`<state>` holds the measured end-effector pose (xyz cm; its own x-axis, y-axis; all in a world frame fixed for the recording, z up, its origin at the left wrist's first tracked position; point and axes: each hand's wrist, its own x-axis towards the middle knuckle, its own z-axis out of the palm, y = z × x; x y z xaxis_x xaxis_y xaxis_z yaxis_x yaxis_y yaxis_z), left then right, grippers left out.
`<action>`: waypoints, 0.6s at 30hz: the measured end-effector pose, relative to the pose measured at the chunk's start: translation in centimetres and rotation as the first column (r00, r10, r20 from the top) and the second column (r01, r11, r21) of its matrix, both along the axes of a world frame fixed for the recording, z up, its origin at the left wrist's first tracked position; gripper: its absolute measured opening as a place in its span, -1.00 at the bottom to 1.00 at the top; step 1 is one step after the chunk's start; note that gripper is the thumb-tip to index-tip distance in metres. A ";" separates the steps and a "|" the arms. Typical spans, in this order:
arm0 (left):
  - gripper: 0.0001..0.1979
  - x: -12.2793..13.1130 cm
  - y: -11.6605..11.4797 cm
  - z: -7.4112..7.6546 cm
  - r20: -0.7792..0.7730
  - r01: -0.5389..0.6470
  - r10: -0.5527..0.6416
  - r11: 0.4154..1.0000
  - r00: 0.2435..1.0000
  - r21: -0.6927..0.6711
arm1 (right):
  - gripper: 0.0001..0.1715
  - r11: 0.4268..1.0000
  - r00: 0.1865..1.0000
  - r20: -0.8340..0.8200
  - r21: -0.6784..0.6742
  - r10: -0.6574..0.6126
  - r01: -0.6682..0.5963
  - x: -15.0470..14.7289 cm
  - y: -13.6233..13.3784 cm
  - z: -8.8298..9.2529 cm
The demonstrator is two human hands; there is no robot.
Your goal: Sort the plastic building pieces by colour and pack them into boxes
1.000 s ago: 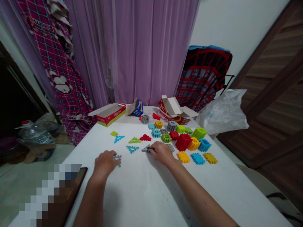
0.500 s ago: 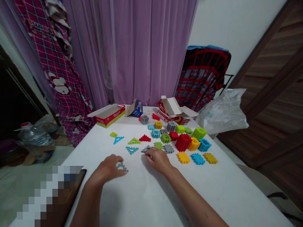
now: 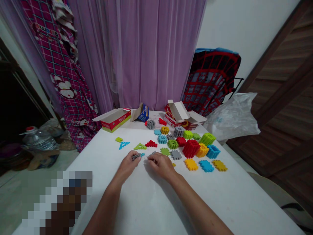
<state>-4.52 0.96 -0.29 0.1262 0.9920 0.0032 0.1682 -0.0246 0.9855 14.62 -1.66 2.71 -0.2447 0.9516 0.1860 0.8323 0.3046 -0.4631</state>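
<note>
My left hand [image 3: 129,163] grips a grey toothed building piece [image 3: 136,157] between thumb and fingers. Just past its fingertips shows a bit of a blue toothed triangle [image 3: 142,155], mostly hidden. My right hand [image 3: 161,164] is close by on the right, its fingers pinched together; what they hold is hidden. Behind its fingertips, a grey triangle [image 3: 153,152] is partly covered. A small yellow bit [image 3: 173,164] peeks out at that hand's right edge. Beyond the hands lie a green triangle [image 3: 140,146], a red triangle [image 3: 151,143] and a blue triangle [image 3: 124,145].
Right of my hands are several toothed cubes, among them a red block [image 3: 191,148], and flat plates such as a blue one [image 3: 206,165]. Open cardboard boxes, including a red one [image 3: 116,120], line the back. A plastic bag [image 3: 232,117] hangs at the right edge.
My left hand has moved forward and right with the grey piece, up to the blue triangle. My right hand stays nearly in place. The view has shifted slightly.
</note>
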 end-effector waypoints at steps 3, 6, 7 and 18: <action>-0.69 1.6 -0.1 -0.4 0.441 0.066 -0.015 0.993 0.897 -0.101 | -0.74 1.000 0.985 -0.170 -0.017 0.003 -0.006 -0.7 0.0 0.3; -0.74 1.9 -0.3 -0.6 0.700 0.177 -0.015 0.971 0.714 -0.159 | -0.71 0.999 0.961 -0.277 -0.027 0.022 -0.031 -1.4 0.0 0.7; -0.77 1.9 -0.4 -0.6 0.729 0.200 -0.021 0.967 0.684 -0.160 | -0.71 0.999 0.960 -0.280 -0.029 0.022 -0.031 -1.5 0.0 0.9; -0.69 2.6 -0.4 -0.7 0.818 0.130 0.149 0.956 0.555 -0.262 | -0.79 1.000 0.994 -0.108 0.005 0.018 -0.017 -2.8 -0.1 1.3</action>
